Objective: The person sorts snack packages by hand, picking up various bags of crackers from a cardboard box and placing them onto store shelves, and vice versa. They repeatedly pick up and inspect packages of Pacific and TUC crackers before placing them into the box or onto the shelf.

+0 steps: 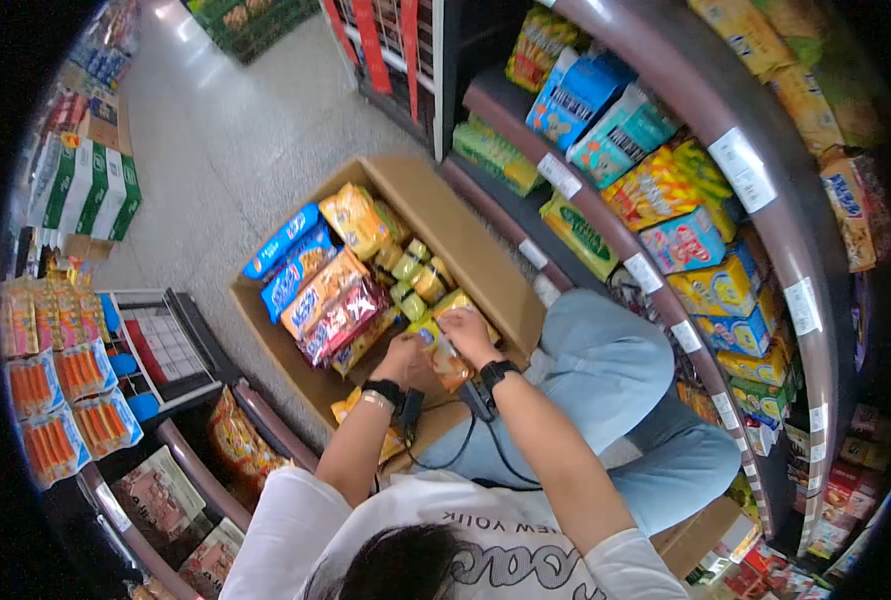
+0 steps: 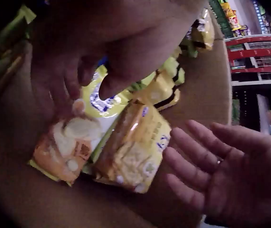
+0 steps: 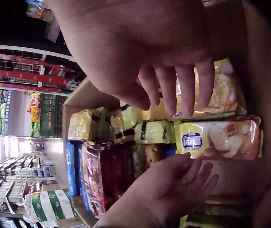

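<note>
Both hands are inside a cardboard box (image 1: 492, 262) of packaged snacks. My left hand (image 1: 405, 362) is at a yellow-and-orange snack packet (image 3: 221, 138); its fingertips are right at the packet's edge, overlapping its yellow end in the left wrist view. On the other side, my right hand (image 2: 240, 175) has its fingers extended beside a second yellow packet (image 2: 138, 147). From the right wrist, this right hand (image 3: 140, 52) hangs over that packet and partly hides it. The two packets stand side by side near the box's near end.
Blue, orange and red biscuit packs (image 1: 340, 312) line the box's left side. Small yellow-green packs (image 1: 415, 272) lie in its middle. Shelves of snacks (image 1: 665, 185) curve along the right. A wire rack (image 1: 170, 345) stands left, past some grey floor (image 1: 235, 130).
</note>
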A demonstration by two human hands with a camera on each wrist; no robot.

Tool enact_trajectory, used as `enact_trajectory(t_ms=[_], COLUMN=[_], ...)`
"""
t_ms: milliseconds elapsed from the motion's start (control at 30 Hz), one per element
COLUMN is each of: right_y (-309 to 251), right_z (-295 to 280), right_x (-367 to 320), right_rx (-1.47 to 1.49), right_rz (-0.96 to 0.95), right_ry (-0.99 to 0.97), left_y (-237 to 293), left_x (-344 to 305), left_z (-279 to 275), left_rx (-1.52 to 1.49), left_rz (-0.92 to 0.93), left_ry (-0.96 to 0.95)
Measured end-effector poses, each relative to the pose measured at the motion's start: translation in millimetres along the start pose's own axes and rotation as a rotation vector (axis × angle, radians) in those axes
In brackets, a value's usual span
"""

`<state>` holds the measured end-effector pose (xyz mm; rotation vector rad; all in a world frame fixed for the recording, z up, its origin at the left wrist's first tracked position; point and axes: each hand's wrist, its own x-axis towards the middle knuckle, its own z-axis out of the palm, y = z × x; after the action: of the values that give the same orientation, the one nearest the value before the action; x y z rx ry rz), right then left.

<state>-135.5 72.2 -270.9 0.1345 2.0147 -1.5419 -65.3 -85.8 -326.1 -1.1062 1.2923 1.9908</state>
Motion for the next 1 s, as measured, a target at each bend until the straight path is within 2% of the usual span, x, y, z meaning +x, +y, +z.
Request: enact_trajectory(t_ms=[33,67,100,133,167,367,467,567,833,967,1000], right_y=[2.9,4.9,-32.6,-70.5,-100.5,-212.2,-273.4,-322.3,-415.4,-443.1,-448.4], right_z=[3.7,7.3,-0.2,-8.8,-17.2,-79.5,-112.9,-143.3,-212.1,-235.4,-240.5], right_x=[8.9,17.7,8.9,-2.3,-11.0,-30.9,-53.6,-66.1,-57.8,-43.0,-37.6], right_rx=[0.083,0.171,0.303,0.345,0.385,0.281,0.282,0.272,0.341,0.460,0.474], right_rz=[-0.004,-0.082,-0.006,-0.010,-0.012,-0.509,-0.590,-0.734,-0.846,-0.793,-0.791], right_ry=[0.005,0.004,-0.033,-0.026,-0.020,0.065,0.139,0.210,0.303,0.352,0.363], left_y=[17.2,41.5,65.0,85.6,100.2,191.1,239.8,291.5,413.7,462.8,475.7], left_x=[-15.9,-40.6,-64.9,-82.1,-88.7,-137.4,-161.7,-186.4,-211.8,-207.9,-206.3], left_z=[16.2,27.4,39.0,51.2,59.0,115.2,148.1,180.1,265.8,301.3,310.1], left_rx=[0.002,0.021,0.038,0.051,0.077,0.190,0.134,0.134,0.064,0.006,0.005], left_rz=[0.078,0.112,0.148,0.123,0.183,0.597,0.783,0.883,1.198,1.316,1.287], left_ry=[0.118,0.080,0.042,0.047,0.023,-0.137,-0.239,-0.325,-0.497,-0.487,-0.445])
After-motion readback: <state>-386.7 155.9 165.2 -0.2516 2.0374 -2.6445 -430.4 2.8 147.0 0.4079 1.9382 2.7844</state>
